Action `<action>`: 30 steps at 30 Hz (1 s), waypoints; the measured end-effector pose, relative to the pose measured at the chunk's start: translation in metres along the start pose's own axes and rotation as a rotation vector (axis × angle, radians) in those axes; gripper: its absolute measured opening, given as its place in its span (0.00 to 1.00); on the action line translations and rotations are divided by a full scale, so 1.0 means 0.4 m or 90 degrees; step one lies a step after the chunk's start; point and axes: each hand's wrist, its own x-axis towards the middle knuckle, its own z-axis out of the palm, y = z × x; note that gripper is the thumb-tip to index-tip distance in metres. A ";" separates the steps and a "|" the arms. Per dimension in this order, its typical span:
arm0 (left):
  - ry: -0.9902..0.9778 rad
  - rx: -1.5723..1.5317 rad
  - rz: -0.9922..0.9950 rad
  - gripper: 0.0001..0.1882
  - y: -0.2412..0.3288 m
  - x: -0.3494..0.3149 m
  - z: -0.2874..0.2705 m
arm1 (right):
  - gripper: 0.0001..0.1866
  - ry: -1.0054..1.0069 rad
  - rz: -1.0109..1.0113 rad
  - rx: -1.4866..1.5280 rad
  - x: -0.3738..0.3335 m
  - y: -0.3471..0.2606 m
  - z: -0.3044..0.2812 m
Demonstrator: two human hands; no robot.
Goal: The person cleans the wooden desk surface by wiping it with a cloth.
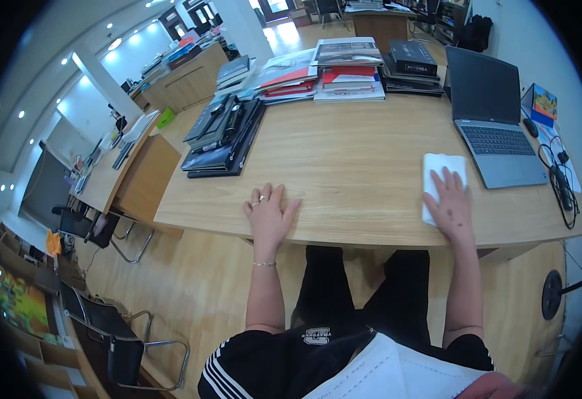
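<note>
The black shirt [271, 356] bears white sleeve stripes [219, 370].

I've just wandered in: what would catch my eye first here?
Probably the two hands at the near edge of the wide wooden desk: the right hand lies spread on a white cloth, the left hand on bare wood. Next, the open laptop with a dark screen at the desk's right, and stacks of books and papers along the far edge.

right hand [452, 206]: flat on white cloth [435, 165] | left hand [268, 214]: palm-down on desk [351, 159] | laptop [494, 130]: open
</note>
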 end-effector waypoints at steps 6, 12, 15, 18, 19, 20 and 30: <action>0.001 0.001 -0.010 0.32 0.006 -0.001 0.002 | 0.34 -0.074 -0.180 0.054 0.022 -0.235 0.037; 0.004 -0.013 0.006 0.32 0.011 -0.001 0.004 | 0.34 -0.090 -0.361 0.072 -0.040 -0.352 0.046; 0.008 -0.015 0.004 0.32 0.004 -0.003 0.002 | 0.33 -0.104 -0.397 0.084 -0.035 -0.338 0.029; 0.008 -0.025 0.006 0.32 0.007 -0.003 0.002 | 0.33 -0.113 -0.403 0.104 0.002 -0.258 0.027; 0.011 -0.029 0.010 0.32 0.010 -0.002 0.000 | 0.33 -0.110 -0.360 0.076 0.028 -0.225 0.026; 0.014 -0.032 0.014 0.32 0.012 -0.003 -0.003 | 0.33 -0.106 -0.317 0.047 0.054 -0.191 0.024; 0.039 -0.045 0.029 0.32 0.001 -0.004 0.012 | 0.35 -0.040 -0.006 -0.040 0.274 -0.003 0.084</action>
